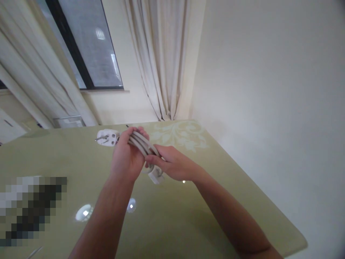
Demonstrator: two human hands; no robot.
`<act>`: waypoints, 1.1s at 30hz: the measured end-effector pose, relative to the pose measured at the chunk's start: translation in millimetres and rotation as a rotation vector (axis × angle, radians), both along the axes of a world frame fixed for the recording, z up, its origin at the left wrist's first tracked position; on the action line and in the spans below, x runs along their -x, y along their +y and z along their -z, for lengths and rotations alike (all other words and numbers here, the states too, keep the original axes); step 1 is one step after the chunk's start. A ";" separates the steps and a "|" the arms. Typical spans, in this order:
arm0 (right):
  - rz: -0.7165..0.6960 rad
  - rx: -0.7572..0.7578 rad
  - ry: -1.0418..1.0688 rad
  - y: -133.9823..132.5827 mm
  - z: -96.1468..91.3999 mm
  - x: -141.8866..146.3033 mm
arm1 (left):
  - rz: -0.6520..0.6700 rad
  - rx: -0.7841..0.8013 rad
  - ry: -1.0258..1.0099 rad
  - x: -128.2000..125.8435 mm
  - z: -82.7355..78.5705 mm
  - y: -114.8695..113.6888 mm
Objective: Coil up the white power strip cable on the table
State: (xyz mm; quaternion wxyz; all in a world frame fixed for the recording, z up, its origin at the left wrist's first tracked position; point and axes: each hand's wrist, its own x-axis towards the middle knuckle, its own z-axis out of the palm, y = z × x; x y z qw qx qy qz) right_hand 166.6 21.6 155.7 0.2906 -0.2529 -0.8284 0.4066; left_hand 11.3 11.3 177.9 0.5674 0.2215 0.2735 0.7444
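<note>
A white power cord (141, 142) is folded into a bundle of several loops above the green table (188, 216). My left hand (126, 158) is wrapped round the bundle near its pronged plug (107, 137), which sticks out to the left. My right hand (172, 163) pinches the other end of the loops, with the cord's white connector block (156, 176) hanging just under its fingers. Both hands hold the cord a little above the tabletop.
The glossy green table has a pale leaf pattern (180, 135) at its far corner and an edge on the right (269, 194). A blurred patch (29, 208) lies at the left. Curtains (161, 57) and a window (88, 46) stand behind; a white wall fills the right.
</note>
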 end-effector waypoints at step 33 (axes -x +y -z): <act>0.998 -0.327 -0.761 116.5 91.0 -89.3 | 0.057 -0.441 1.841 -68.3 184.4 29.6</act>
